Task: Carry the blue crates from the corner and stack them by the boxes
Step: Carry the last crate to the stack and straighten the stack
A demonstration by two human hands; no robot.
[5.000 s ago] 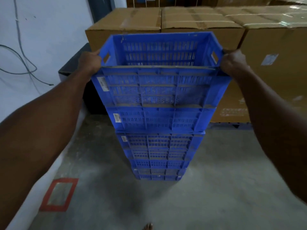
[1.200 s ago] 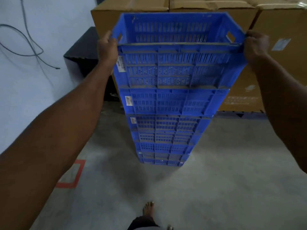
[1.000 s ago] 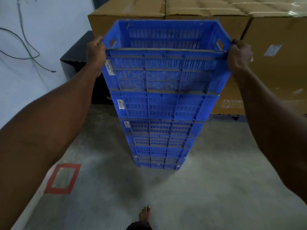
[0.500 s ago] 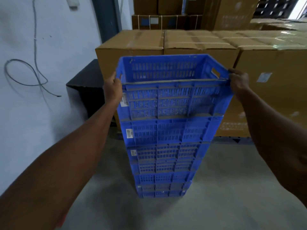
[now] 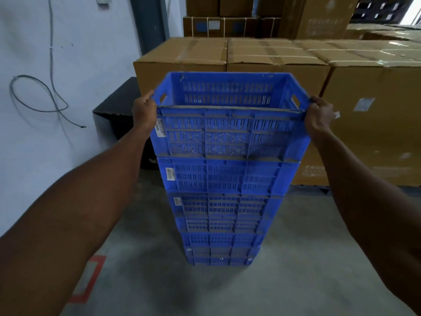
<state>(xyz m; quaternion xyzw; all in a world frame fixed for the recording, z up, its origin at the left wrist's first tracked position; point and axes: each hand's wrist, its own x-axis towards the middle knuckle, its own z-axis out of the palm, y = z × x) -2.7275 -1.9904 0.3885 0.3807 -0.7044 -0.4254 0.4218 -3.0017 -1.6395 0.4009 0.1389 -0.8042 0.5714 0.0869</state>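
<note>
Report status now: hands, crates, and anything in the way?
Left hand and right hand grip top crate rim. Stack stands before boxes. Nothing blocking.

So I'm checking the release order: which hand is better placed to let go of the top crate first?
Neither clearly. The left hand and right hand grip opposite ends of the top crate level, and it sits on the stack.

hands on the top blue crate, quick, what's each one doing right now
Left hand: grips the left end rim of the top blue crate.
Right hand: grips the crate's right end rim.
</note>
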